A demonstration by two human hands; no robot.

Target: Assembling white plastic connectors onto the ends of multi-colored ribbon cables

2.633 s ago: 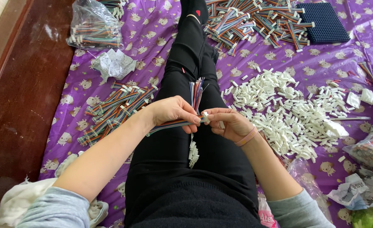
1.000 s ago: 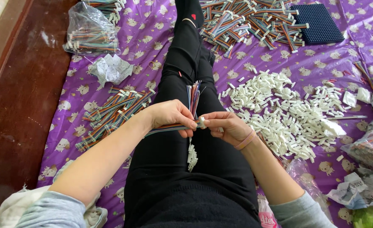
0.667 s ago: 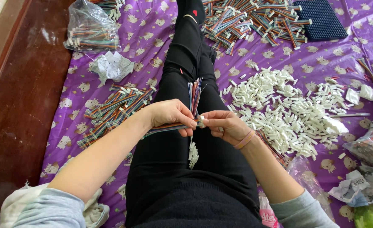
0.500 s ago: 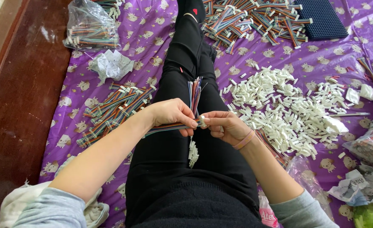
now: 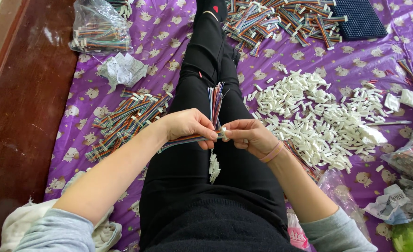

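Little had moved since the earlier frames: both hands stayed together over the lap. Left hand (image 5: 188, 127) pinched the flat rainbow-coloured ribbon cable (image 5: 181, 140); right hand (image 5: 249, 136) gripped a small white plastic connector (image 5: 223, 133) at the cable's end, fingertips touching.

Very little has altered across these moments. The left hand (image 5: 190, 128) has stayed pinched on the flat band of rainbow ribbon wires (image 5: 183, 140), and the right hand (image 5: 248, 136) has kept its fingertips on the small white connector (image 5: 223, 133) at the wire ends; between the earliest picture and now the two hands have only nudged slightly. The view itself has wobbled: it dipped a little a second ago, then came back up.
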